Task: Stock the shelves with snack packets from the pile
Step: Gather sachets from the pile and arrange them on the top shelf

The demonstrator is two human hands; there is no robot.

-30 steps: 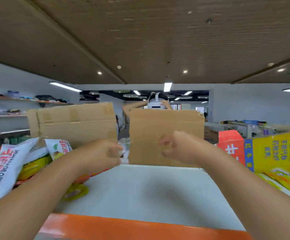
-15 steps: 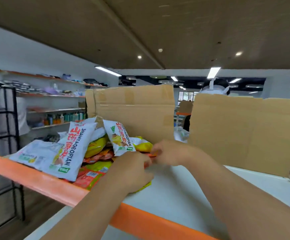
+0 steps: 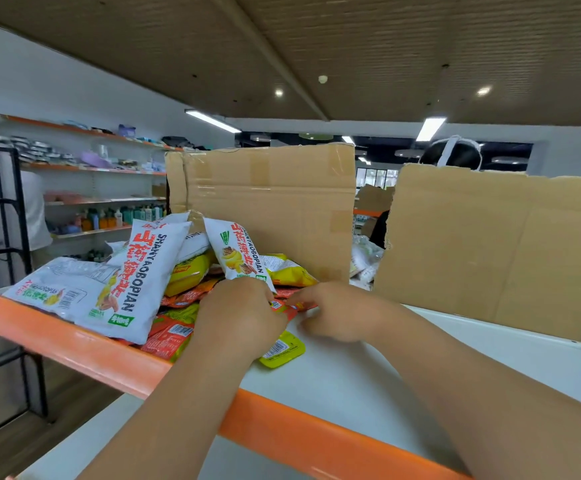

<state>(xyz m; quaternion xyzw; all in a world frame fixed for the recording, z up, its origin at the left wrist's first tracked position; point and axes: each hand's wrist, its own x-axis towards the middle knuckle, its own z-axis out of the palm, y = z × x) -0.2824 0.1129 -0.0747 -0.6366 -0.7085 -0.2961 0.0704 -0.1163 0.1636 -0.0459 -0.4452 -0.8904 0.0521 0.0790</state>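
Observation:
A pile of snack packets lies on the left part of the white shelf [image 3: 351, 375]. On top are large white packets [image 3: 143, 271], and one white packet [image 3: 237, 251] stands tilted against the box behind it. Red, orange and yellow small packets lie underneath. My left hand [image 3: 240, 317] and my right hand [image 3: 330, 313] meet at the pile's right edge, where both sets of curled fingers grip a small red packet [image 3: 285, 308]. A small yellow packet [image 3: 282, 348] lies flat under my left wrist.
The shelf has an orange front edge [image 3: 74, 341]. Two cardboard boxes [image 3: 275, 202] [image 3: 490, 244] stand at its back, and a person's head [image 3: 452, 155] shows behind the right one. A black rack [image 3: 8, 202] and stocked wall shelves [image 3: 102, 199] are at the left.
The view has swung left, from the bare middle of the shelf to the pile. Both hands, which were raised and curled in front of the boxes, came down onto the small packets.

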